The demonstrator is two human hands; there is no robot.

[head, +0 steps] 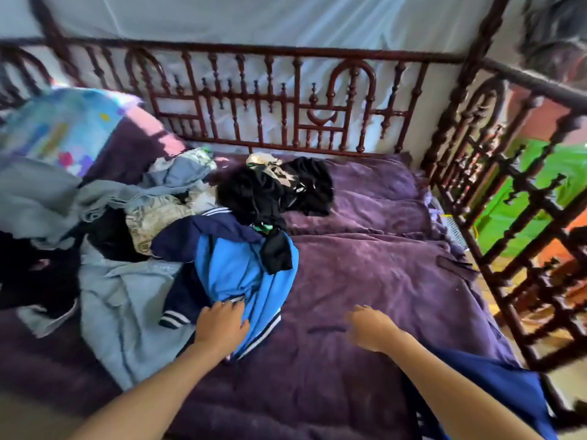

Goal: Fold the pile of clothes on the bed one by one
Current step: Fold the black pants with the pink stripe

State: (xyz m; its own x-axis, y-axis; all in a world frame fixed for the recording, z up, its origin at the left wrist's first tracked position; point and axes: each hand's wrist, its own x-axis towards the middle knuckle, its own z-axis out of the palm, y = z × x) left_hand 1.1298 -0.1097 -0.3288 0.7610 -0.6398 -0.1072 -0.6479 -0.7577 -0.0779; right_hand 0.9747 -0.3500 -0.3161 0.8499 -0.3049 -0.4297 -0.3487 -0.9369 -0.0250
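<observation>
A purple plush bedspread covers the bed, fenced at 12 and 3 o'clock by a dark red carved wooden railing, with pale cloth hanging behind it. The pile of clothes sprawls from 9 to 11 o'clock: grey-blue garments, black pieces, a pale patterned one. At its near edge, toward 7 o'clock of centre, lies a bright blue jacket with navy panels and white-striped ribbed cuffs, with a black garment draped over its top.

The left hand lies flat on the jacket's lower hem, fingers spread, grip released and pressing rather than pinching. The right hand hovers over bare bedspread at 5 o'clock, fingers loosely curled, holding nothing; a dark blue cloth lies under that forearm.

The jacket looks light, limp and somewhat slick, so it will likely slide over the plush and drag the black piece along. A sound hold would be the ribbed hem or the shoulders, pinched with both hands, lifted clear and shaken flat onto the open bedspread at 3 o'clock.
</observation>
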